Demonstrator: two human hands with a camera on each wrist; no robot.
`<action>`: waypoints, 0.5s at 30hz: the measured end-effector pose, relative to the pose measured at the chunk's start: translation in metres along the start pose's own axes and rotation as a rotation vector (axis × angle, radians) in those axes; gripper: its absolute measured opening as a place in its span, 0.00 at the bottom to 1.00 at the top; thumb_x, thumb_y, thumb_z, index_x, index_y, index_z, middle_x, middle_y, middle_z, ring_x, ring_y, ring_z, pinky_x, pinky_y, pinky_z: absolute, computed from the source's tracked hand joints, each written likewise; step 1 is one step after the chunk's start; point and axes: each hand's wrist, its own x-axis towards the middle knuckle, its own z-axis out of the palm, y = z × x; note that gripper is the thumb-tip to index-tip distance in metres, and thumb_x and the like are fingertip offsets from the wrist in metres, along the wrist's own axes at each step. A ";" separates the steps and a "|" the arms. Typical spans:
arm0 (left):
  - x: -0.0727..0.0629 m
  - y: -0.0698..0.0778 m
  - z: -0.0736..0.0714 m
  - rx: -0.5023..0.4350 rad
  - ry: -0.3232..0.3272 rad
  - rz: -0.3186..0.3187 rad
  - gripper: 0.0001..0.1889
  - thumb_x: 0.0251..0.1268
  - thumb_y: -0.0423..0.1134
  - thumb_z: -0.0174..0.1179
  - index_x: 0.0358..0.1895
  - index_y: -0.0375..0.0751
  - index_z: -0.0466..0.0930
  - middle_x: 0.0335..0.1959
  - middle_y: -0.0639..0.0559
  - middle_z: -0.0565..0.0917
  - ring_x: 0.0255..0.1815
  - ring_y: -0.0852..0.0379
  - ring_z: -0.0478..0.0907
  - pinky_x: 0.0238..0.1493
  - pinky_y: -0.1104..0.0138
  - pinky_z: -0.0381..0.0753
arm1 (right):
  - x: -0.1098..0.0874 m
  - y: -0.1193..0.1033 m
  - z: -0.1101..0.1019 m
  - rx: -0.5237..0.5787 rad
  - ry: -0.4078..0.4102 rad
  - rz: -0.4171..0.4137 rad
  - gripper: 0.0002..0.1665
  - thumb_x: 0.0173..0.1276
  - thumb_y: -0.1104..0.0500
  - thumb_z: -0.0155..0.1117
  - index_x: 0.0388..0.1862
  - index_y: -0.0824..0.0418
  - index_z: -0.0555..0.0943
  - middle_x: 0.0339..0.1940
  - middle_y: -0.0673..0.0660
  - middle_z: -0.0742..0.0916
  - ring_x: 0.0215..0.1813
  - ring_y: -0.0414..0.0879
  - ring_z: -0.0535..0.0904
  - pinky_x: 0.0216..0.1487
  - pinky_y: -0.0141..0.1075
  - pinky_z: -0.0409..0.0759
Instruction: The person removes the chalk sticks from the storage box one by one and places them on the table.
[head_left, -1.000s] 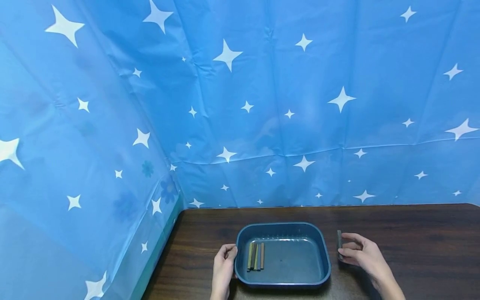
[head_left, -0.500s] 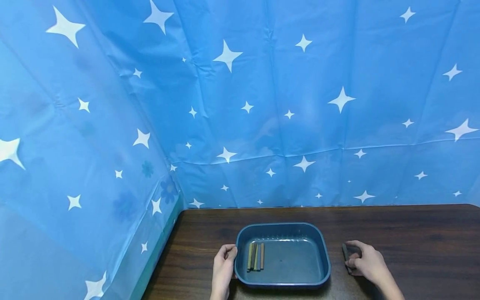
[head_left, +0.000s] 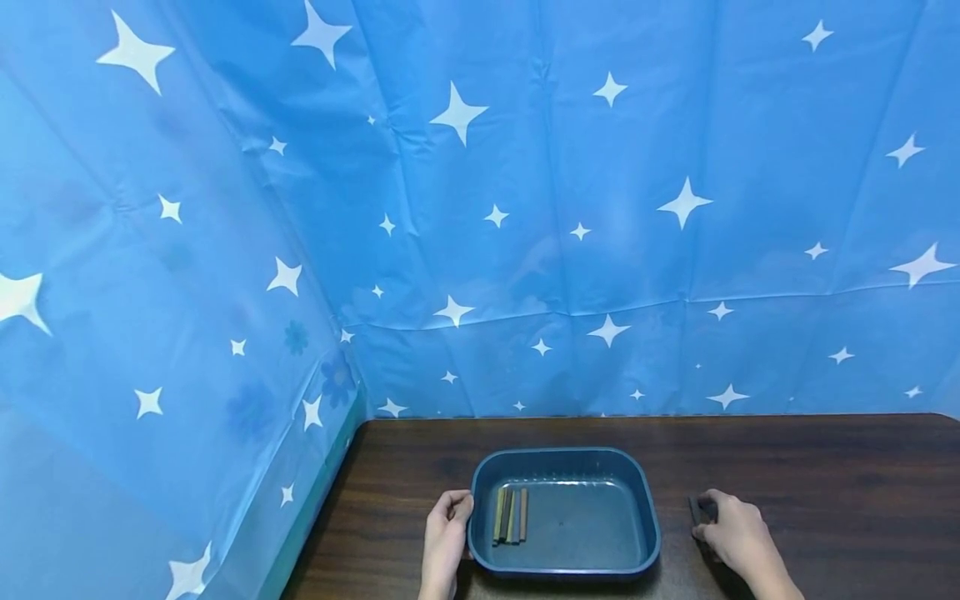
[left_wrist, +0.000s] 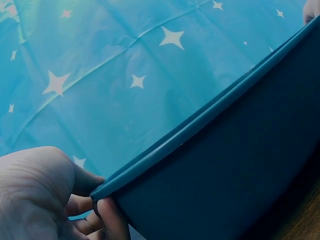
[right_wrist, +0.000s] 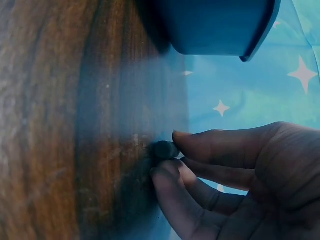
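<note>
A dark blue rectangular basin [head_left: 592, 573] stands on the table, and my left hand [head_left: 444, 537] pinches its left rim, thumb on one side and fingers on the other, as the left wrist view shows. Right of the basin, my right hand [head_left: 738, 533] holds a short dark stick [head_left: 694, 517] between thumb and fingers, low at the tabletop. The right wrist view shows the round end of this dark stick [right_wrist: 166, 149] close to the wood; whether it touches is unclear. Inside the basin, at its left, several thin sticks [head_left: 511, 517] lie side by side, yellow-green, dark and brown.
The dark wooden table [head_left: 862, 483] reaches back to a blue curtain [head_left: 525, 167] with white stars. On the left, the curtain [head_left: 225, 467] also runs along the table's side edge. Bare wood lies right of the basin.
My right hand has come down and slightly right with the dark stick, from upright beside the basin to low at the table. The left hand keeps its place on the rim.
</note>
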 end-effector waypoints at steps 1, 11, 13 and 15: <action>-0.001 0.000 0.000 -0.001 -0.001 -0.001 0.17 0.78 0.38 0.56 0.56 0.25 0.77 0.32 0.46 0.80 0.18 0.59 0.71 0.14 0.71 0.70 | 0.000 0.000 0.000 0.005 -0.003 -0.003 0.26 0.68 0.69 0.68 0.60 0.82 0.73 0.27 0.57 0.84 0.25 0.48 0.80 0.30 0.42 0.79; -0.002 -0.001 -0.001 0.007 0.007 -0.016 0.16 0.78 0.38 0.55 0.56 0.26 0.77 0.33 0.46 0.80 0.18 0.59 0.72 0.14 0.71 0.70 | -0.012 -0.012 -0.011 0.005 0.238 -0.075 0.19 0.75 0.60 0.62 0.49 0.78 0.81 0.32 0.62 0.88 0.30 0.53 0.83 0.31 0.49 0.81; -0.001 -0.001 0.000 0.009 0.008 -0.013 0.16 0.78 0.38 0.55 0.56 0.26 0.77 0.33 0.46 0.80 0.19 0.59 0.72 0.14 0.72 0.70 | -0.017 -0.015 -0.015 0.035 0.284 -0.092 0.18 0.77 0.59 0.60 0.49 0.77 0.82 0.28 0.57 0.86 0.27 0.49 0.79 0.28 0.45 0.77; -0.002 0.000 0.000 0.007 0.007 -0.010 0.16 0.78 0.38 0.55 0.56 0.26 0.77 0.32 0.46 0.80 0.19 0.59 0.72 0.14 0.71 0.70 | -0.022 -0.020 -0.018 0.064 0.326 -0.108 0.19 0.78 0.58 0.58 0.50 0.76 0.82 0.25 0.54 0.83 0.24 0.48 0.75 0.27 0.42 0.71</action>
